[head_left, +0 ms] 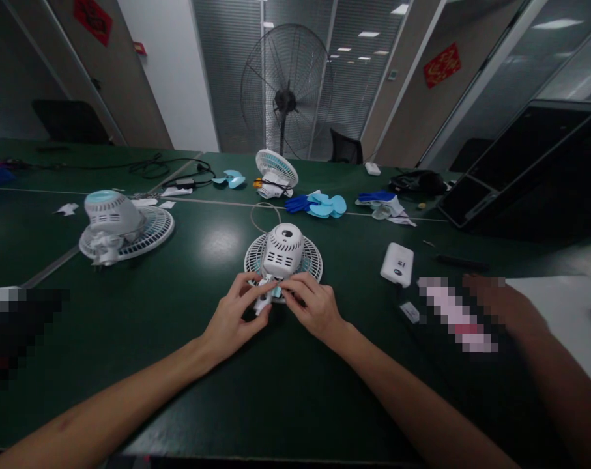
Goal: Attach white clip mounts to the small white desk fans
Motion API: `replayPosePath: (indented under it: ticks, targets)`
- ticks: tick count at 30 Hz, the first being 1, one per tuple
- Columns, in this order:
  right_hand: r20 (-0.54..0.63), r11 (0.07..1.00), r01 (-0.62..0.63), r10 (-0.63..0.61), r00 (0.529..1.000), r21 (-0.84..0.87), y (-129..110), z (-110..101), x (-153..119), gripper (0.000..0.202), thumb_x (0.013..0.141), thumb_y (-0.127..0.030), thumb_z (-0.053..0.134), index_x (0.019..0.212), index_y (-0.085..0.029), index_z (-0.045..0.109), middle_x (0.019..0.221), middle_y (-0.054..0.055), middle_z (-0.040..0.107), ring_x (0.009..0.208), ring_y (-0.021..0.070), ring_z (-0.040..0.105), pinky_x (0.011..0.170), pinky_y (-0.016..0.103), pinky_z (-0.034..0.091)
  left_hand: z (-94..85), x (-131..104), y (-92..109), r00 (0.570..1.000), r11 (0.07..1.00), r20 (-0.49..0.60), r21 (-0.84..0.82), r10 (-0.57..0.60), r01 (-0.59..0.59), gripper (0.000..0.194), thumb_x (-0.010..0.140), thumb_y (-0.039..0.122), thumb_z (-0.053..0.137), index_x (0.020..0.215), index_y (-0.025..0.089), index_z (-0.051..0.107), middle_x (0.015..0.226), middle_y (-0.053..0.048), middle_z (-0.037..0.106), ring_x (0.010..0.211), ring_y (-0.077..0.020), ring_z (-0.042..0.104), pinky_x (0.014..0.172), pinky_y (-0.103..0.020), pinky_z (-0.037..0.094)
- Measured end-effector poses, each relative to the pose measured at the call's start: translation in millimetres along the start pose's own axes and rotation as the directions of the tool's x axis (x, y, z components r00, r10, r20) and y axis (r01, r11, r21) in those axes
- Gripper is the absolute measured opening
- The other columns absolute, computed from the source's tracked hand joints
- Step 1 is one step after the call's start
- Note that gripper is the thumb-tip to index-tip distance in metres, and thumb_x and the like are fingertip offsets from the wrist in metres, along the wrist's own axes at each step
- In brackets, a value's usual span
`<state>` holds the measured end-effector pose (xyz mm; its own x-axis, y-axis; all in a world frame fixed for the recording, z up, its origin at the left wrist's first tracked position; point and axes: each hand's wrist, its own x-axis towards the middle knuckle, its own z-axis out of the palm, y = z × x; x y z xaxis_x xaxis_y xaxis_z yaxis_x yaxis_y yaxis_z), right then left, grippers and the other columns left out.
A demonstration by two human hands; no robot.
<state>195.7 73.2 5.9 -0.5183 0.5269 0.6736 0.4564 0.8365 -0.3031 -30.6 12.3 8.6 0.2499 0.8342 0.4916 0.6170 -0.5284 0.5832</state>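
From the head camera, both hands meet at the near end of a small white fan point(282, 255) lying face down on the green tabletop point(187, 391). The left hand point(234, 318) has its fingers curled in, its grip pinching a small white part at the fan's base point(264, 301); the right hand point(315, 306) is closed on the same spot from the other side, fingertips pressed to a bit of light blue plastic just between the two hands. The motor housing rises just beyond the fingers, with the rear grille flat under it, so the fan looks partly taken down or not yet built up: no blade shows on it, and the base piece is loose enough to be worked by fingers. Far left of the grip lies a second fan point(122, 225), also grille down. Beyond the hands sit a third fan point(275, 172), loose blue blades point(327, 205) and blue gloves point(376, 196). To the right of the right hand lies a white box point(397, 264), and past it another person's arm point(520, 319) rests on the tabletop.
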Motion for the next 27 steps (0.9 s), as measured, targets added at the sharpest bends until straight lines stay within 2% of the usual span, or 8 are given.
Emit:
replayPosePath:
  ticks: [5, 8, 11, 14, 18, 21, 24, 27]
  targets:
    - [0.016, 0.999, -0.034, 0.033, 0.999, 0.041, -0.8, 2.0, -1.1, 0.013, 0.104, -0.029, 0.06, 0.103, -0.02, 0.07, 0.103, 0.006, 0.071, 0.088, 0.0163, 0.071, 0.068, 0.026, 0.056, 0.0, 0.0, -0.1, 1.0, 1.0, -0.006, 0.001, 0.013, -0.013, 0.046, 0.097, 0.02, 0.062, 0.141, 0.034, 0.058, 0.136, -0.008, 0.047, 0.098, -0.018, 0.066, 0.085, -0.038, 0.061]
    - [0.014, 0.998, -0.035, 0.034, 0.999, 0.05, -1.8, 1.5, -2.1, 0.014, 0.103, -0.028, 0.061, 0.111, -0.021, 0.068, 0.107, 0.007, 0.071, 0.089, 0.0168, 0.071, 0.068, 0.027, 0.057, 0.0, 0.3, -0.4, 1.0, 1.0, -0.004, 0.0, 0.014, -0.014, 0.047, 0.097, 0.021, 0.063, 0.141, 0.034, 0.058, 0.135, -0.007, 0.047, 0.098, -0.0178, 0.066, 0.085, -0.038, 0.062]
    - [0.005, 1.0, 0.019, -0.019, 1.0, 0.013, -1.9, 0.4, -2.9, 0.022, 0.101, -0.02, 0.059, 0.122, -0.021, 0.065, 0.113, 0.008, 0.071, 0.091, 0.0175, 0.071, 0.07, 0.028, 0.058, 0.3, 0.3, -0.9, 1.0, 1.0, -0.004, 0.0, 0.009, -0.009, 0.047, 0.097, 0.02, 0.063, 0.141, 0.035, 0.058, 0.137, -0.007, 0.047, 0.098, -0.0174, 0.066, 0.086, -0.038, 0.061]
    - [0.013, 0.997, 0.065, -0.065, 0.998, -0.046, -1.2, -0.5, -2.7, 0.021, 0.102, -0.018, 0.058, 0.12, -0.023, 0.067, 0.11, 0.007, 0.072, 0.093, 0.0179, 0.072, 0.072, 0.028, 0.059, 0.3, 0.4, -1.0, 1.0, 1.0, -0.008, -0.001, 0.007, -0.007, 0.048, 0.096, 0.019, 0.064, 0.141, 0.034, 0.058, 0.136, -0.007, 0.047, 0.097, -0.017, 0.066, 0.085, -0.038, 0.062]
    - [0.016, 0.996, 0.055, -0.054, 0.998, -0.068, -1.2, -1.4, -1.1, 0.019, 0.104, -0.024, 0.059, 0.121, -0.024, 0.069, 0.11, 0.006, 0.073, 0.093, 0.017, 0.072, 0.072, 0.027, 0.059, 0.1, 0.4, -0.9, 1.0, 1.0, -0.009, -0.006, 0.007, -0.007, 0.048, 0.096, 0.019, 0.063, 0.141, 0.034, 0.058, 0.136, -0.007, 0.047, 0.098, -0.0177, 0.066, 0.087, -0.04, 0.062]
    - [-0.004, 0.999, 0.002, -0.003, 1.0, -0.035, -1.4, -0.3, -0.1, 0.016, 0.106, -0.03, 0.059, 0.11, -0.021, 0.072, 0.105, 0.006, 0.072, 0.09, 0.0166, 0.072, 0.072, 0.028, 0.059, 0.2, 0.1, -1.1, 1.0, 1.0, 0.0, -0.004, 0.002, -0.002, 0.047, 0.097, 0.02, 0.063, 0.142, 0.034, 0.057, 0.137, -0.008, 0.047, 0.098, -0.0182, 0.066, 0.086, -0.04, 0.062]
    - [-0.007, 0.999, -0.036, 0.036, 0.999, -0.004, -1.4, 1.7, 0.3, 0.021, 0.106, -0.031, 0.056, 0.097, -0.02, 0.072, 0.102, 0.007, 0.071, 0.086, 0.0162, 0.071, 0.07, 0.027, 0.058, 0.1, 0.1, -1.2, 1.0, 1.0, 0.011, -0.011, -0.003, 0.003, 0.048, 0.097, 0.02, 0.062, 0.142, 0.035, 0.057, 0.136, -0.008, 0.046, 0.097, -0.0176, 0.066, 0.085, -0.039, 0.061]
    - [0.008, 0.999, -0.044, 0.043, 0.999, 0.016, -2.4, 1.7, 0.2, 0.017, 0.105, -0.03, 0.058, 0.098, -0.02, 0.07, 0.104, 0.007, 0.07, 0.087, 0.0167, 0.071, 0.069, 0.027, 0.058, -0.6, 0.5, -0.4, 1.0, 1.0, 0.017, -0.016, -0.005, 0.005, 0.047, 0.097, 0.02, 0.063, 0.142, 0.034, 0.058, 0.136, -0.007, 0.046, 0.098, -0.0176, 0.066, 0.086, -0.038, 0.061]
